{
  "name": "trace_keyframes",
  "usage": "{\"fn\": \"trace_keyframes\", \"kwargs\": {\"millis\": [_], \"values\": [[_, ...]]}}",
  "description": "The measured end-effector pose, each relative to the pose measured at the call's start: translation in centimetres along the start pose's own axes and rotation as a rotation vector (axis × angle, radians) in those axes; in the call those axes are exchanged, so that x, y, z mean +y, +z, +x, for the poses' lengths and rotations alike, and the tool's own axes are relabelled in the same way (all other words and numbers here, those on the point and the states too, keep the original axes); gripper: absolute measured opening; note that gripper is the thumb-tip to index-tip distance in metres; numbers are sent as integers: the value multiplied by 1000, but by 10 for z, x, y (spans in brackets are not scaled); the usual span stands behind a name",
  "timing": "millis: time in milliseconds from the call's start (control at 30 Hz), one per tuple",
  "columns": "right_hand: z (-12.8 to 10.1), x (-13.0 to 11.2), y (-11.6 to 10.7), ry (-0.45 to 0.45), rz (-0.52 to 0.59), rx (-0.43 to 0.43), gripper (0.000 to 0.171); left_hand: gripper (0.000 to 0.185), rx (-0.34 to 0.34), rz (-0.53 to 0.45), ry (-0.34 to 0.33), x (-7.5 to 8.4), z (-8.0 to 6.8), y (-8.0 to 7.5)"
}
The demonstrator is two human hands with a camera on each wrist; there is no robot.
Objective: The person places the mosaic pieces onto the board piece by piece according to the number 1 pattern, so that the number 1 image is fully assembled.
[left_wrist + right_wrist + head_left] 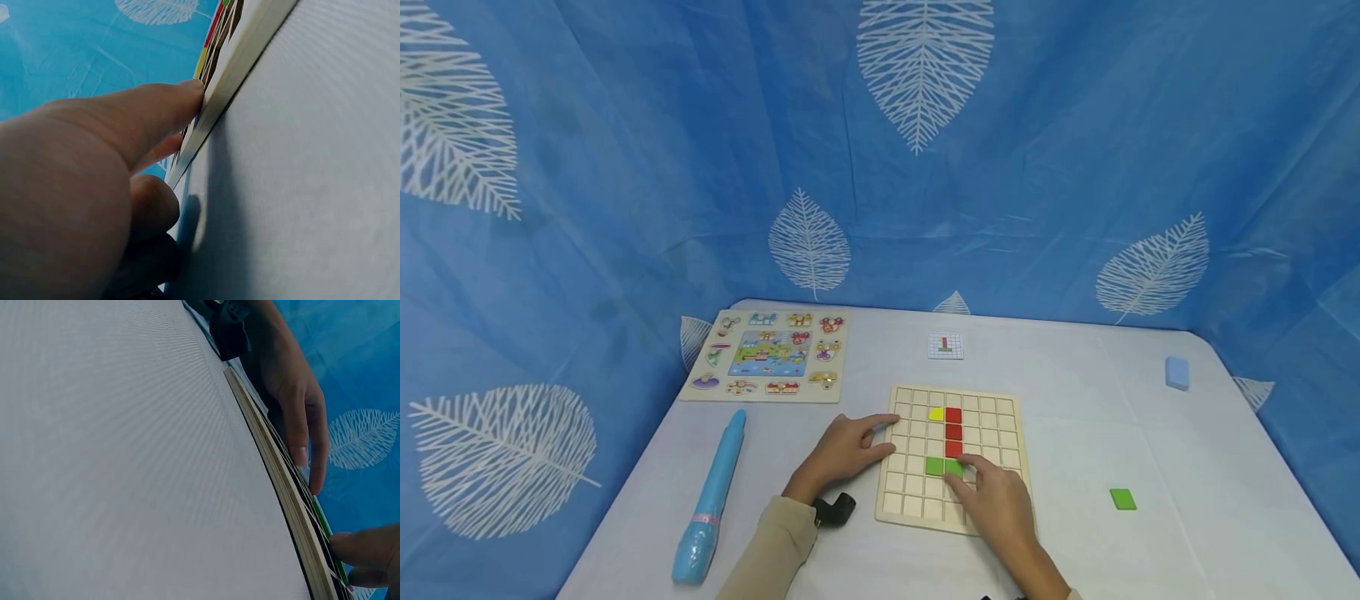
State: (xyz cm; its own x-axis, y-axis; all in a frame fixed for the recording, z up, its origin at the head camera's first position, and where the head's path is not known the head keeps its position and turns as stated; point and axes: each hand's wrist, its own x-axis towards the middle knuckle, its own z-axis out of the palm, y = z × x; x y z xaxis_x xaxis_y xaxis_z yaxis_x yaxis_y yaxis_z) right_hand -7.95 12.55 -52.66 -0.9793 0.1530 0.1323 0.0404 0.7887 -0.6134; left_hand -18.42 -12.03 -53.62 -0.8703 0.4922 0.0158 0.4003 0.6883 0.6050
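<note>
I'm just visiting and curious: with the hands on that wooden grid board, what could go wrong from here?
1. The right hand presses a green tile beside the red tiles; a slip might nudge them out of their cells.
2. The left hand only touches the grid board at its edge, so the board might slide.
3. The spare green tile lies apart, possibly overlooked.

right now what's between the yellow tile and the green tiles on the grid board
In the head view, a column of three red tiles runs down the grid board from beside the yellow tile to the green tiles, where the right hand rests.
</note>
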Motion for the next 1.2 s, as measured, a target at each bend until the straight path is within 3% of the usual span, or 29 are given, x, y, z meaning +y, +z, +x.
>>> {"fn": "trace_keyframes", "kwargs": {"millis": [233,467,633,867,967,1100,1200], "values": [[-2,0,-4,-29,-21,34,31,45,1,-6,19,0,0,-2],[-4,15,-18,-38,-25,66,29,45,-2,-2,12,0,1,-1],[-7,37,-33,-48,-1,89,26,45,-2,-1,10,-1,1,-1],[-14,74,-64,-200,60,139,27,45,-8,-10,10,-2,0,1],[-16,92,-79,-217,50,178,29,45,-7,-9,10,-3,0,2],[-23,118,-96,-135,-9,186,29,45,-4,-4,9,-2,1,2],[-30,133,-110,8,-61,132,31,46,1,-5,6,-2,1,2]]}}
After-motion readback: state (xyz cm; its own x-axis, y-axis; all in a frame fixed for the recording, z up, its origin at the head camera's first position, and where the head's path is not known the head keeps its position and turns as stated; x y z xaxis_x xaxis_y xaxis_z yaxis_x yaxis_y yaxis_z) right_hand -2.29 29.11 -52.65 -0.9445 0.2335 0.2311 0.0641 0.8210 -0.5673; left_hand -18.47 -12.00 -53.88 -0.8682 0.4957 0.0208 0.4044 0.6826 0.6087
